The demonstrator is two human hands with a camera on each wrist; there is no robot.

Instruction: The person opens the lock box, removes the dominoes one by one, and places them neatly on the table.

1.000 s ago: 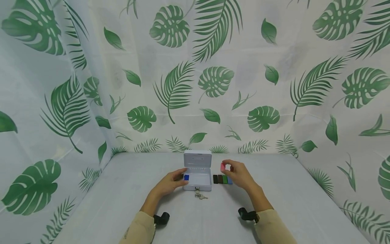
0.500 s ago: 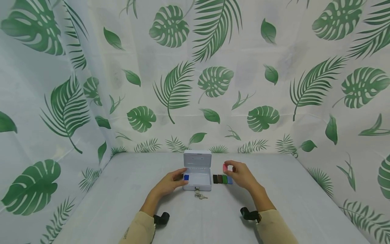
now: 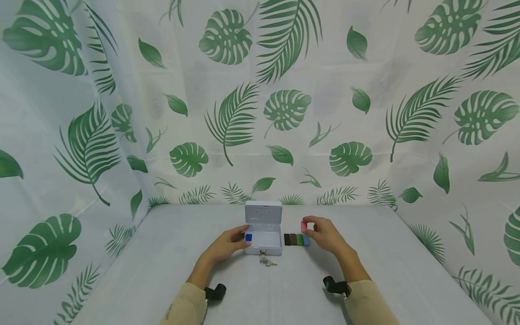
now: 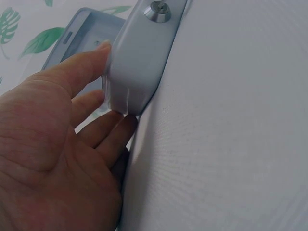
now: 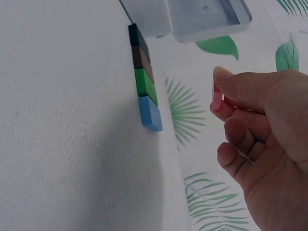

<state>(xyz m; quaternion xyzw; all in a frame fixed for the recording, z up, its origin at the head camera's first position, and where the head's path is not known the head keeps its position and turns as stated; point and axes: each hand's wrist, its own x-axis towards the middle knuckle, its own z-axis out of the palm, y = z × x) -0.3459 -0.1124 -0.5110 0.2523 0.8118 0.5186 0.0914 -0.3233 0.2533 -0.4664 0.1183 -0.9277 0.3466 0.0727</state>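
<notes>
My right hand (image 3: 326, 234) pinches a small pink block (image 3: 304, 226) between thumb and fingertips, raised above the table; the right wrist view shows the pink block (image 5: 217, 98) edge-on. A white metal cash box (image 3: 276, 247) stands with its lid (image 3: 263, 212) raised. My left hand (image 3: 224, 243) holds the box's left side, with the thumb by the front corner and a finger further back. In the left wrist view, the thumb of the left hand (image 4: 62, 125) lies at the box's rim and other fingers touch its lower side. A dark blue block (image 3: 248, 237) lies inside the box at the left.
Right of the box, black (image 3: 287, 239), brown (image 3: 294, 239), green (image 3: 300, 239) and light blue (image 3: 306, 240) blocks form a row on the white-covered table (image 3: 170, 253). A set of keys (image 3: 267, 260) hangs at the front lock. Leaf-patterned cloth (image 3: 260, 135) surrounds the table.
My right hand has drifted to the right and slightly down with the pink block, away from the box. The left hand and the box have stayed in place.
</notes>
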